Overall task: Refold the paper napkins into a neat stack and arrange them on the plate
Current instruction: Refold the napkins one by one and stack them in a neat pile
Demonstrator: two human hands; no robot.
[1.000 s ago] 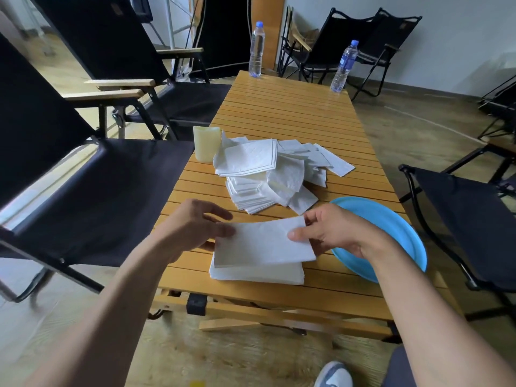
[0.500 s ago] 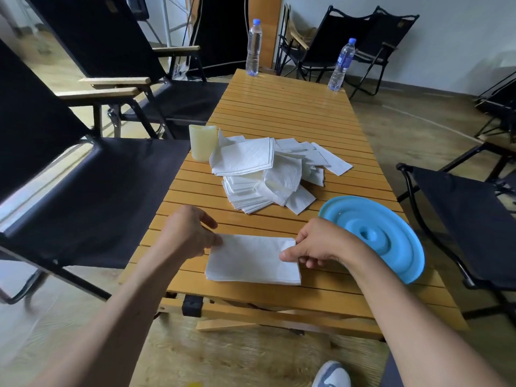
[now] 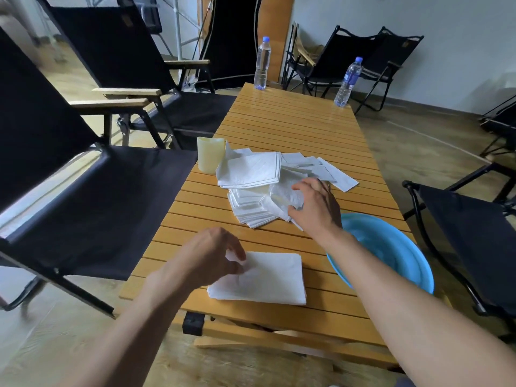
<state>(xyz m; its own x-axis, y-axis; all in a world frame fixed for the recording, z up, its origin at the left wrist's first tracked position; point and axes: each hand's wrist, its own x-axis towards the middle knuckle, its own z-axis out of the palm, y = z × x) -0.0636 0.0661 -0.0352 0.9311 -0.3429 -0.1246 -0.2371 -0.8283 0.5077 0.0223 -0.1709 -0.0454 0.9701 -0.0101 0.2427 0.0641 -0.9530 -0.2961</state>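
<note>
Wood slats for the surface; taking the blue plate as the reference for every position.

Gripping with the right hand just beyond the plate and a little left of it, at the loose pile of white napkins. Curling those fingers and thumb round a crumpled napkin on the pile's plate-side edge. Crossing above the plate's left rim with the right forearm.

Resting the left hand well left of the plate, on the left end of the neat stack. Bending those fingers loosely, tips bunched close to the thumb and touching the top sheet. Not managing to tell whether pinching that sheet or only lying on it.

Logging the neat stack as lying flat just left of the plate, apart from it, edges squared.

Logging the loose pile as sitting beyond the stack and up-left of the plate: lower layers fanning out, one larger folded bundle lying tilted on top, single napkins straggling toward the far side of the plate.

Noting a cream candle standing against the pile's side farthest from the plate. Noting two water bottles standing upright far beyond the plate. Noting black folding chairs flanking: one right of the plate, others well left.
</note>
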